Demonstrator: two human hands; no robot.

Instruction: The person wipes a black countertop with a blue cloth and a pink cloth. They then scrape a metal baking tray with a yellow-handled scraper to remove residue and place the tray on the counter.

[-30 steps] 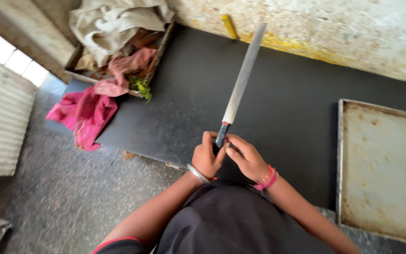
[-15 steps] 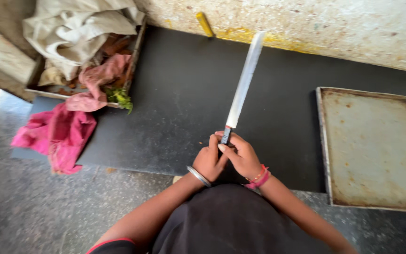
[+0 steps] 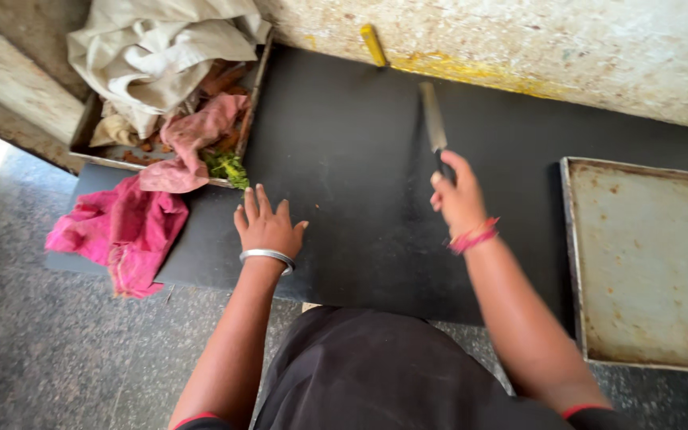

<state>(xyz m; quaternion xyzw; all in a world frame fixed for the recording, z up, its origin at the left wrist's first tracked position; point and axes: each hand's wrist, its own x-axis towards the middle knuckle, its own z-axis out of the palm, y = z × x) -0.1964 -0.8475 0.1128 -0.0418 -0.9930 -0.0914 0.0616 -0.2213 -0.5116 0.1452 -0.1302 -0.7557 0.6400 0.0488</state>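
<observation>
1. We see the right hand (image 3: 459,195) closed around the handle of a long knife (image 3: 433,126); the handle is almost wholly hidden inside the fist.
2. The blade runs up and away from that grip, toward the stained wall (image 3: 535,48), its tip pointing slightly to the left. We cannot tell whether the blade touches the surface below it or is held just above.
3. A pink thread band (image 3: 474,236) sits on the wrist just behind the grip.
4. The left hand (image 3: 267,224) holds nothing: it lies flat, fingers spread, palm down on the black slab (image 3: 360,207), well to the left of the knife grip and a little nearer the person.
5. A silver bangle (image 3: 267,256) circles the left wrist.
6. Just beyond the left hand's fingertips stands a shallow metal tray (image 3: 255,99) holding a beige cloth (image 3: 153,56), a pale pink cloth (image 3: 197,131) and some green scraps (image 3: 228,167).
7. Left of that hand, a bright pink cloth (image 3: 121,231) hangs over the slab's edge.
8. To the right of the knife grip, apart from it, lies a worn rectangular metal sheet (image 3: 646,263).
9. Beyond the blade tip, against the wall, lies a small yellow stick (image 3: 373,44).
</observation>
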